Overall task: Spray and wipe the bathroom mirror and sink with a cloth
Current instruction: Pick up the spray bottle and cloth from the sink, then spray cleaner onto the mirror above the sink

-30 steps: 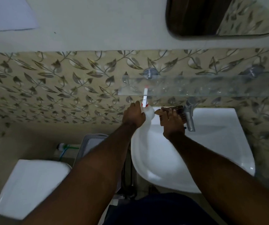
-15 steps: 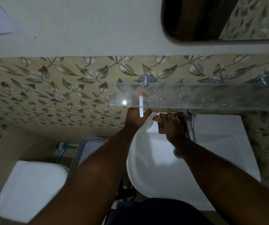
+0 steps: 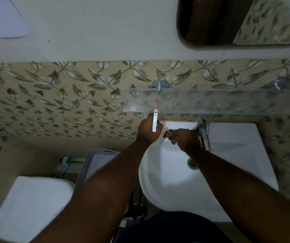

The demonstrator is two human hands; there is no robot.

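Observation:
My left hand (image 3: 147,132) grips a white spray bottle (image 3: 155,121) with a red-tipped nozzle, held at the sink's back left corner just under the glass shelf. Beside the tap, my right hand (image 3: 186,139) is closed on a brown cloth (image 3: 171,136). The white sink (image 3: 228,163) lies below both hands, its drain (image 3: 192,162) showing by my right forearm. The mirror (image 3: 237,21) hangs on the wall at the upper right, dark and partly cut off by the frame.
A glass shelf (image 3: 210,102) on metal brackets runs across above the sink. The chrome tap (image 3: 204,134) stands right of my right hand. A white toilet tank (image 3: 30,204) sits at lower left, a grey basket (image 3: 98,162) between it and the sink.
The view has tilted so the mirror and shelf sit lower in frame. Both hands stay at the sink's back edge, the bottle nozzle now overlapping the shelf's front edge.

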